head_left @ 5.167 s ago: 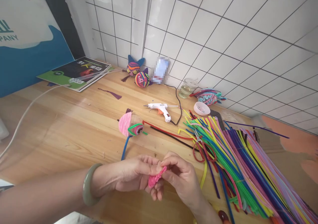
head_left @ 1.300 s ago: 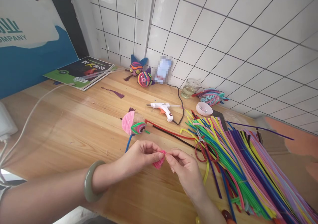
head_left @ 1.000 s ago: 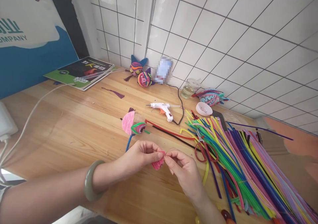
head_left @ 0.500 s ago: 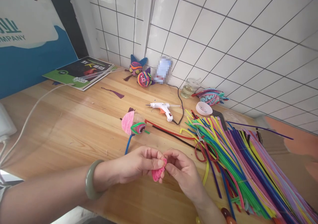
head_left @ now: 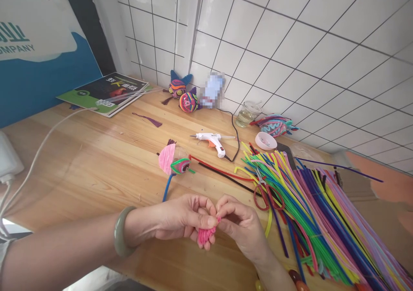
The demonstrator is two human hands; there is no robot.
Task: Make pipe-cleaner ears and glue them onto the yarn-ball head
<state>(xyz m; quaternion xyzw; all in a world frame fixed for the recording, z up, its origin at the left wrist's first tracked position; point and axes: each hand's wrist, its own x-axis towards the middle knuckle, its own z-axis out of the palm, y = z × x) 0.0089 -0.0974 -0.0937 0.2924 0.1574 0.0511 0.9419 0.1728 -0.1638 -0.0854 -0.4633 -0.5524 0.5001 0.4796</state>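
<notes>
A small pink fuzzy piece with ridged rows (head_left: pixel 205 235) is held above the front of the wooden table. My left hand (head_left: pixel 190 218) grips it between thumb and fingers, and a green bangle circles that wrist. My right hand (head_left: pixel 240 224) pinches the piece's upper right tip, its fingertips close to my left thumb. Beyond my hands lies a round ornament (head_left: pixel 167 158), partly wrapped in pink, with a green-edged eye shape and a blue stem (head_left: pixel 167 188).
A white glue gun (head_left: pixel 211 141) lies mid-table. Red-handled scissors (head_left: pixel 267 196) rest on bundled colourful pipe cleaners (head_left: pixel 309 213) at the right. Finished ornaments (head_left: pixel 189 102), a glass jar (head_left: pixel 245 114) and a pink bowl (head_left: pixel 266 140) stand near the tiled wall. A book (head_left: pixel 106 93) lies back left.
The pink piece has tilted and moved slightly down. My right fingers have closed together on its tip, and my left hand has shifted slightly right.
</notes>
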